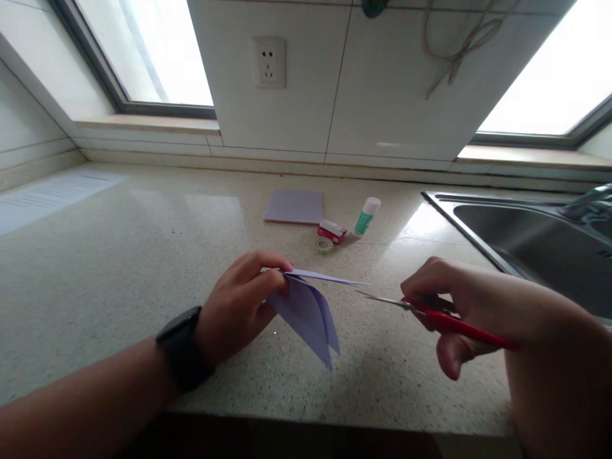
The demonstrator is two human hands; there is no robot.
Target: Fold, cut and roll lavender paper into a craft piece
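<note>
Speckled tabletop | left hand grip pinched on folded purple paper | right hand grip clamped on red scissors, blades just beyond paper tip | advice: hold paper taut, feed blades squarely.

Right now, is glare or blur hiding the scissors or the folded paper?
Head view: both windows blow out white, edges bend, yet the folded lilac paper in the left hand and the red-handled scissors in the right hand read clearly.

Tabletop bare left and front of both hands. Behind them a cluster blocks the middle: paper pad, red box, tape roll, glue stick. Sink bounds the right side.
</note>
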